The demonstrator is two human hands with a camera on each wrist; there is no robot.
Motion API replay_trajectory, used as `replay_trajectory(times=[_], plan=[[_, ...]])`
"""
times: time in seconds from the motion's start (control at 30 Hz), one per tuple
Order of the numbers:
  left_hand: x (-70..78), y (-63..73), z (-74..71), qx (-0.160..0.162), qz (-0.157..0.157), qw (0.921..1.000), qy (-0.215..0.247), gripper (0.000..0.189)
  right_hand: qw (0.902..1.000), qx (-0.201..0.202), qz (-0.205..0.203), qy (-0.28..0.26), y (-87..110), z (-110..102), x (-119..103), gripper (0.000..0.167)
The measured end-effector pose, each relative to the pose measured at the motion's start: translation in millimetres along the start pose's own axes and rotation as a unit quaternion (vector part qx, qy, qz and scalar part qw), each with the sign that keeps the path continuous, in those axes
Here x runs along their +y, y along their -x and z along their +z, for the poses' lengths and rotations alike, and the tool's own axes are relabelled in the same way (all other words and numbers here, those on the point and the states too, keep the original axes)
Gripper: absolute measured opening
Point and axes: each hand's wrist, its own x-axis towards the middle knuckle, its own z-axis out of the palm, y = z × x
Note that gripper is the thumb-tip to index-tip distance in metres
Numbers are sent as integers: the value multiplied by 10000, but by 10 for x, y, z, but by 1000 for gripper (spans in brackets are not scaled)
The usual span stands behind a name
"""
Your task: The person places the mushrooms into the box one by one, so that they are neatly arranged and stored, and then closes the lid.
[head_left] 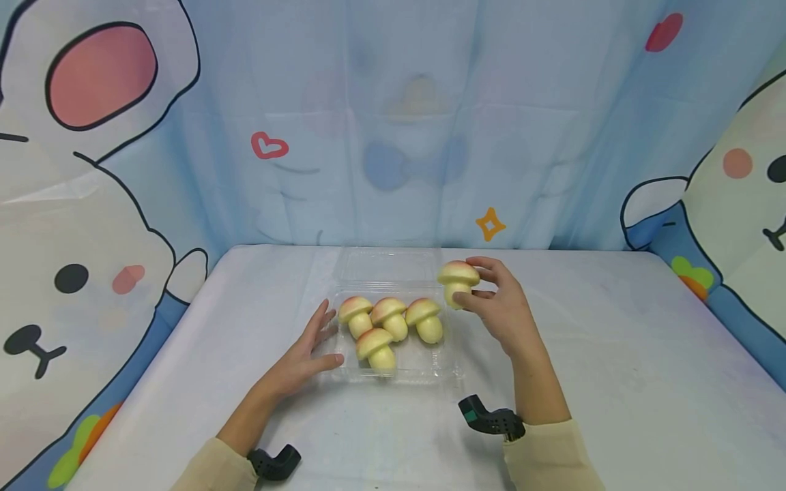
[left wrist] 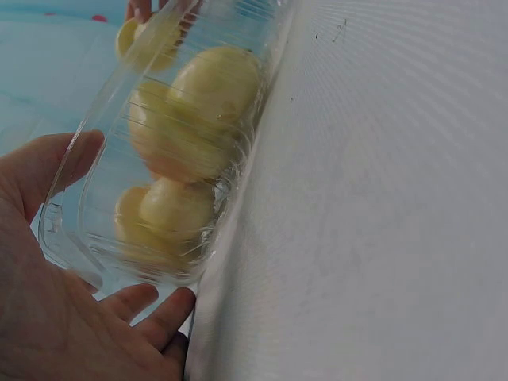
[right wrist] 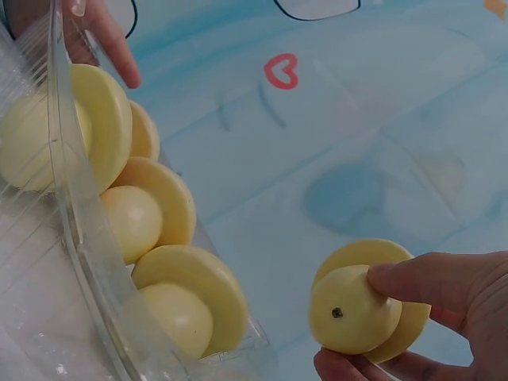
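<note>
Head view: the white table (head_left: 614, 354) runs wide and bare toward 3 o'clock and 9 o'clock from the clear plastic tray (head_left: 430, 365), with a broad bare strip also at 6 o'clock, between the tray and the sleeves. At 12 o'clock the tray's open lid (head_left: 383, 264) lies back flat, and close beyond it the table's far edge meets the blue cartoon curtain (head_left: 399, 136).

The tray holds four mushroom-shaped buns (head_left: 388, 323): three in a row across the middle and one at 6 o'clock of them, near the front wall. All have pinkish caps and pale yellow stems.

The left hand (head_left: 307, 351) lies at 9 o'clock of the tray, fingers straight and spread, palm and fingertips against the tray's left wall and front corner; it curls round nothing. In the left wrist view the clear wall sits against the palm with the buns showing through it.

The right hand (head_left: 500, 303) is at 2 o'clock of the tray, just outside its right rim, raised off the table. Thumb and fingers pinch a fifth bun, the held bun (head_left: 457, 281), by its stem and cap, upright. The right wrist view shows the fingertips (right wrist: 413, 278) closed over its stem, apart from the tray.
</note>
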Motion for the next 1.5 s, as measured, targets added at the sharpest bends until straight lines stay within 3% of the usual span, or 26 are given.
replay_trajectory(times=[0.5,1.5], plan=[[-6,-5,7,-8,-21,10000,-15,107,9989,-417,-172,114,15,-19,-26,73],[9,8,-9,-40,118,9999,49,106,9917,-1183,-273,416,35,27,-89,66]])
